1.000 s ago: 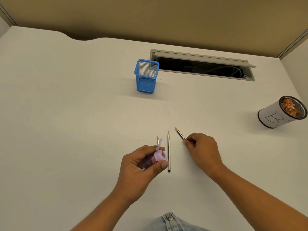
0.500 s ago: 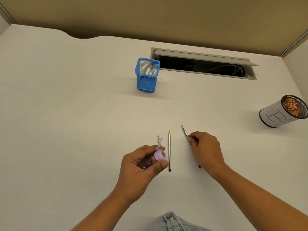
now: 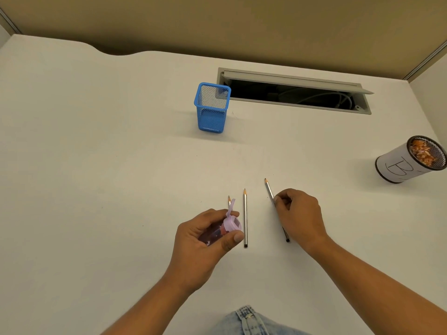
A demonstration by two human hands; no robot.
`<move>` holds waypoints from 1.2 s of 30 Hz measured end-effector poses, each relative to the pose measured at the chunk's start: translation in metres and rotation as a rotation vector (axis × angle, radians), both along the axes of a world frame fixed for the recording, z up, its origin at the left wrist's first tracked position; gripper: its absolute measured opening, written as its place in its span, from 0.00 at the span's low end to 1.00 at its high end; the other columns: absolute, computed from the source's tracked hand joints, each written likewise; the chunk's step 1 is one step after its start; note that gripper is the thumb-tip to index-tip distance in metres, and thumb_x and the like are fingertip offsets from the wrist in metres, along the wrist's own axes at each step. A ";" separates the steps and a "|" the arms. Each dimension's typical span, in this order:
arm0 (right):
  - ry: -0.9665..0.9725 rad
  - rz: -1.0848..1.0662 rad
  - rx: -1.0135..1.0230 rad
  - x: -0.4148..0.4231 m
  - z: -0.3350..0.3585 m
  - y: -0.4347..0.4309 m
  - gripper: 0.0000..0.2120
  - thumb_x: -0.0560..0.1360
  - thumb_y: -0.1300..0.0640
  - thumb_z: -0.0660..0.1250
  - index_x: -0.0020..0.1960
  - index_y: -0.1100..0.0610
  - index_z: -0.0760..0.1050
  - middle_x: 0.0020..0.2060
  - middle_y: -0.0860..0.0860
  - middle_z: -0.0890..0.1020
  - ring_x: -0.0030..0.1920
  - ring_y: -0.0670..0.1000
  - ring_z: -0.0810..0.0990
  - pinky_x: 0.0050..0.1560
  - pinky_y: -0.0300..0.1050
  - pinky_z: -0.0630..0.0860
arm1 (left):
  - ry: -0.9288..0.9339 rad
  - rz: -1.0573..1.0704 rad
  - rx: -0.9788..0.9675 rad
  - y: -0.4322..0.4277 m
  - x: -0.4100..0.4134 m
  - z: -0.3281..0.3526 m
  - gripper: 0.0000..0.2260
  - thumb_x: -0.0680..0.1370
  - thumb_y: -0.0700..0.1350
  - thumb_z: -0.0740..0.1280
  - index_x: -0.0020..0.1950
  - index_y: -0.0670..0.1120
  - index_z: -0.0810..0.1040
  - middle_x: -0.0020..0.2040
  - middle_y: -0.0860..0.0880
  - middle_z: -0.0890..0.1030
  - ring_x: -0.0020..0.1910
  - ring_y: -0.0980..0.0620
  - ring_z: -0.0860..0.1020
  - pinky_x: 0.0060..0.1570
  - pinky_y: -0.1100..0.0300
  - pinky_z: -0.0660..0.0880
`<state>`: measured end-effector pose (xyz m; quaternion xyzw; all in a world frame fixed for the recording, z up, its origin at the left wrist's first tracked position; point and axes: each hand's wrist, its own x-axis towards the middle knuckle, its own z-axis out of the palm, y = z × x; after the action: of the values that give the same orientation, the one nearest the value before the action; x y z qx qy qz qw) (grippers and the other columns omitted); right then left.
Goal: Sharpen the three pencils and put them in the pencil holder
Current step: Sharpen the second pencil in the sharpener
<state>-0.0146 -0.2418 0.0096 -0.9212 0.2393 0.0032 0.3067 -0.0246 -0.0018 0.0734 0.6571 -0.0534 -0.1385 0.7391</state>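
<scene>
On the near middle of the bench (image 3: 96, 189), the fingers (image 3: 281, 202) of the right hand (image 3: 300, 216) pinch the right pencil (image 3: 269, 191), which has turned nearly parallel with the middle pencil (image 3: 245, 213). The left hand (image 3: 200, 240) keeps grasping the lilac sharpener (image 3: 232, 224). Probably sharpening comes next; the far blue pencil holder (image 3: 212, 110) holds no pencil.

Bare desk (image 3: 121, 165) between pencils (image 3: 245, 218) and blue mesh holder (image 3: 212, 110); holder top open; cable slot (image 3: 290, 95) just beside; shavings cup (image 3: 396, 165) well right.
</scene>
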 end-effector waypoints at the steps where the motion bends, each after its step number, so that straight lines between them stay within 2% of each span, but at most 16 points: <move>1: 0.000 -0.006 0.010 0.000 0.000 0.000 0.04 0.76 0.53 0.68 0.43 0.49 0.80 0.34 0.43 0.82 0.36 0.43 0.80 0.37 0.41 0.76 | -0.003 0.001 0.003 0.000 0.000 0.000 0.13 0.66 0.58 0.77 0.49 0.61 0.85 0.46 0.54 0.86 0.45 0.54 0.83 0.45 0.68 0.78; 4: -0.013 -0.025 0.023 -0.001 0.000 0.001 0.04 0.74 0.49 0.69 0.44 0.49 0.80 0.35 0.43 0.82 0.37 0.44 0.80 0.37 0.40 0.76 | -0.006 0.003 -0.003 -0.001 -0.001 0.000 0.14 0.65 0.62 0.77 0.48 0.61 0.85 0.46 0.55 0.86 0.45 0.54 0.84 0.45 0.68 0.78; 7: -0.055 -0.035 -0.002 -0.002 0.004 0.004 0.04 0.74 0.49 0.70 0.43 0.47 0.77 0.35 0.43 0.80 0.36 0.42 0.79 0.31 0.34 0.71 | -0.004 0.003 -0.007 0.000 -0.001 -0.001 0.15 0.64 0.63 0.76 0.49 0.61 0.85 0.46 0.55 0.86 0.46 0.54 0.83 0.45 0.68 0.78; 11: -0.109 0.019 -0.002 -0.009 0.009 0.020 0.05 0.74 0.51 0.70 0.40 0.46 0.75 0.32 0.42 0.79 0.33 0.41 0.77 0.32 0.33 0.67 | -0.012 0.000 0.011 0.001 -0.002 -0.001 0.13 0.65 0.58 0.77 0.49 0.62 0.84 0.46 0.55 0.86 0.46 0.51 0.83 0.44 0.69 0.78; 14: -0.067 0.091 0.018 -0.015 0.010 0.038 0.06 0.73 0.50 0.70 0.39 0.45 0.74 0.30 0.41 0.79 0.32 0.39 0.77 0.32 0.29 0.67 | -0.017 -0.001 0.004 0.001 -0.003 0.002 0.13 0.65 0.56 0.76 0.48 0.60 0.85 0.45 0.55 0.86 0.44 0.54 0.83 0.44 0.69 0.78; 20: 0.057 0.142 0.071 -0.020 0.004 0.059 0.09 0.69 0.47 0.73 0.41 0.46 0.73 0.30 0.42 0.79 0.32 0.42 0.78 0.33 0.35 0.73 | -0.032 0.001 0.001 0.004 -0.012 0.008 0.10 0.69 0.48 0.78 0.48 0.58 0.85 0.45 0.55 0.86 0.42 0.59 0.83 0.44 0.69 0.77; 25: 0.098 0.134 0.047 -0.019 0.002 0.061 0.09 0.70 0.50 0.74 0.44 0.48 0.73 0.31 0.43 0.79 0.34 0.43 0.79 0.34 0.38 0.75 | -0.022 0.011 0.019 0.010 -0.024 0.011 0.11 0.67 0.54 0.77 0.48 0.58 0.85 0.45 0.56 0.87 0.43 0.58 0.83 0.44 0.70 0.77; 28: 0.102 0.133 0.040 -0.019 0.004 0.063 0.08 0.70 0.54 0.72 0.47 0.50 0.75 0.32 0.44 0.80 0.36 0.48 0.81 0.39 0.44 0.79 | -0.023 0.012 0.017 0.013 -0.031 0.011 0.11 0.67 0.54 0.76 0.48 0.58 0.85 0.45 0.55 0.87 0.44 0.58 0.83 0.45 0.69 0.77; 32: 0.113 0.105 0.083 -0.020 0.018 0.064 0.11 0.69 0.55 0.71 0.52 0.52 0.78 0.33 0.45 0.82 0.37 0.47 0.82 0.41 0.43 0.80 | -0.037 0.035 -0.005 0.017 -0.037 0.015 0.14 0.66 0.60 0.77 0.48 0.57 0.85 0.43 0.55 0.86 0.43 0.57 0.83 0.45 0.69 0.77; 36: 0.048 0.064 0.195 -0.027 0.049 0.060 0.06 0.67 0.58 0.70 0.42 0.49 0.81 0.29 0.45 0.82 0.29 0.44 0.80 0.37 0.44 0.81 | -0.059 0.055 -0.021 0.023 -0.041 0.020 0.16 0.65 0.63 0.76 0.49 0.59 0.85 0.45 0.56 0.87 0.47 0.54 0.84 0.45 0.68 0.78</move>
<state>-0.0416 -0.1823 0.0590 -0.8939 0.2157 0.0584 0.3887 -0.0652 0.0216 0.0937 0.6541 -0.0586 -0.0981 0.7477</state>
